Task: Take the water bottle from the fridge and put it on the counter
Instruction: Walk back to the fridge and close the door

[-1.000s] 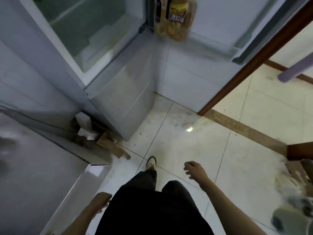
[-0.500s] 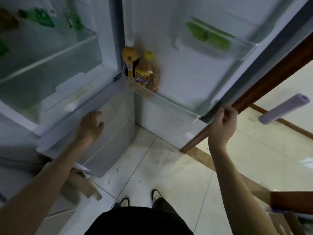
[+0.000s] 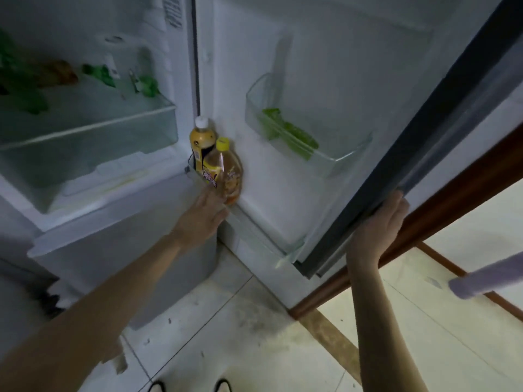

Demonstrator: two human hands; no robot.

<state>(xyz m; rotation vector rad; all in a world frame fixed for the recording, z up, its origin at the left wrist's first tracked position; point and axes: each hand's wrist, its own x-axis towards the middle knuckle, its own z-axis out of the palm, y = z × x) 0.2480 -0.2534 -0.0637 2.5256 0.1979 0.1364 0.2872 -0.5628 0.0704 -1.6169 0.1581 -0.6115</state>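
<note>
Down at your feet, pale floor tiles (image 3: 254,343) run under the open fridge, with your shoe tips at the bottom edge of the view. To your right, a lilac tube (image 3: 486,278) juts in from the side, above the brown wooden door frame (image 3: 441,205).

Your right hand (image 3: 379,224) is wrapped around the outer edge of the fridge door (image 3: 441,128), fingers curled over it in a firm grip. Your left hand (image 3: 202,219) reaches toward the lowest door shelf (image 3: 254,230), fingers loosely spread and not closed on anything; its fingertips sit at the base of the yellow-capped bottle (image 3: 226,168), though you cannot tell whether they touch it.

That clear bottle of amber drink stands upright at the hinge end of the lowest door shelf. Just behind it, touching or nearly so, stands a white-capped bottle (image 3: 201,140) with a yellow and dark label.

Higher on the door, a clear bin (image 3: 334,154) holds something green (image 3: 285,131). Farther left, inside the fridge, a glass shelf (image 3: 93,128) carries blurred green and brown items you cannot make out.
</note>
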